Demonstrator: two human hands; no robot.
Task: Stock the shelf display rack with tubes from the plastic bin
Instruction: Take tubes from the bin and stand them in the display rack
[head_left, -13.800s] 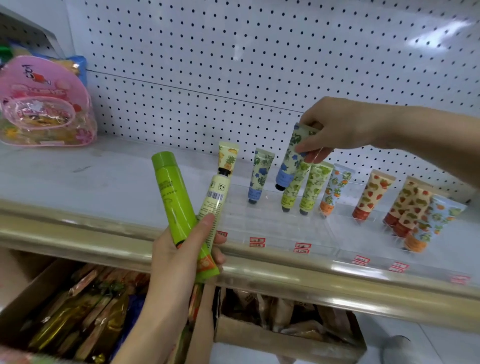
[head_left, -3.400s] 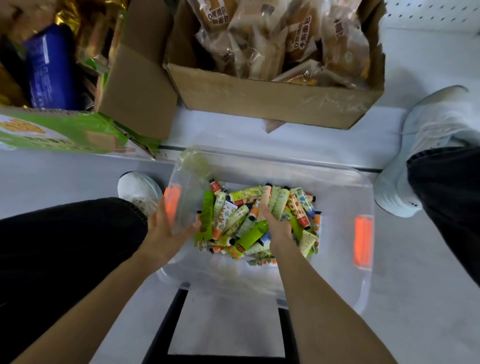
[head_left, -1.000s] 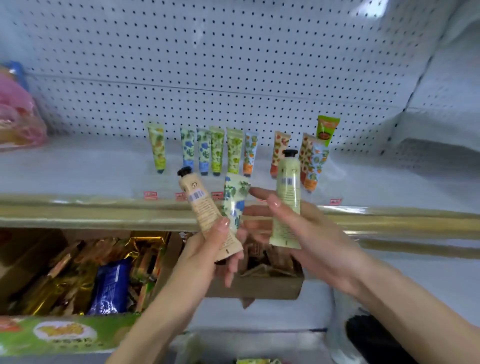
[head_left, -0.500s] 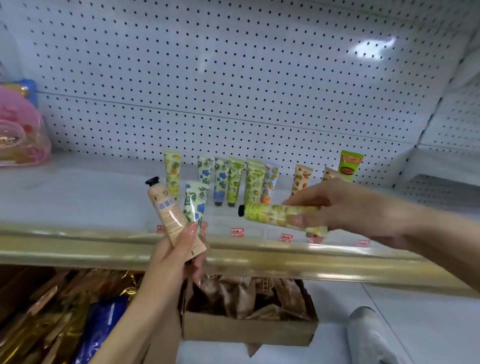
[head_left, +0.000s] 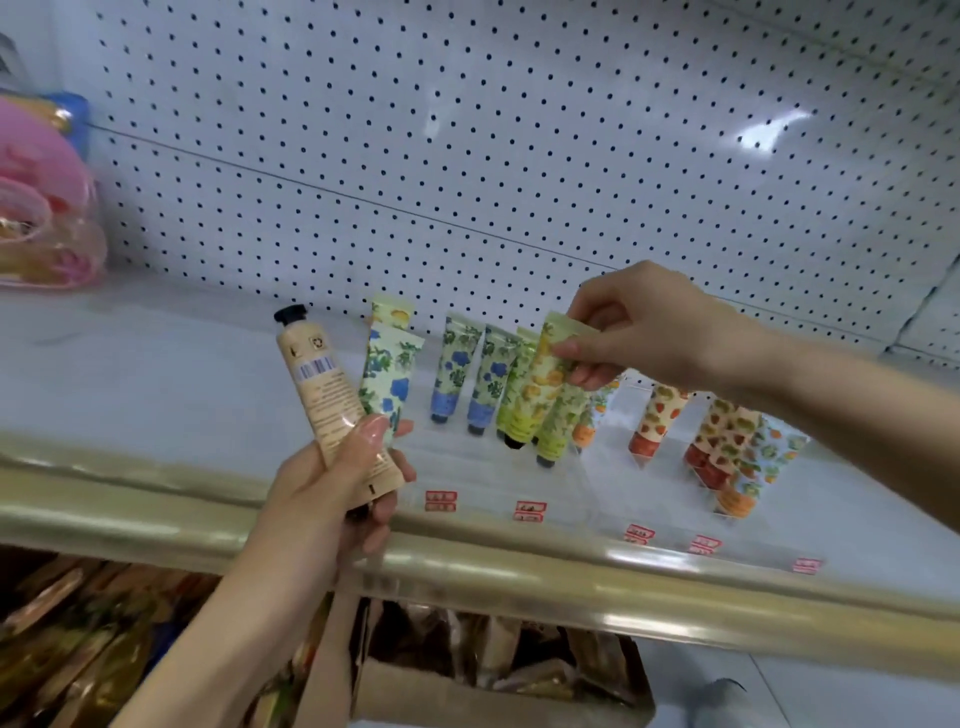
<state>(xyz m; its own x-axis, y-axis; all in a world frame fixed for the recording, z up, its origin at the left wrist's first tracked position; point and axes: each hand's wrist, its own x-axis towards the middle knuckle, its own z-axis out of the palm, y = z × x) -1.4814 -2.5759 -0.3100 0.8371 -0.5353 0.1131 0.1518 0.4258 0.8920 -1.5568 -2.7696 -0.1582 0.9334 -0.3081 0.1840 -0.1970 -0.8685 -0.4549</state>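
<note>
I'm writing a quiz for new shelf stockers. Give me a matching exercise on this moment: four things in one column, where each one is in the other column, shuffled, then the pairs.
Things
1. beige tube with barcode
2. yellow-fruit tube
3. strawberry tube
4. pink bag

Places
A. far left on the shelf
B. pinched by the right hand, cap down
C. standing in the clear rack, untouched
D. gripped in the left hand, cap up

Pairs: 1-D, 2-B, 3-C, 4-A
</note>
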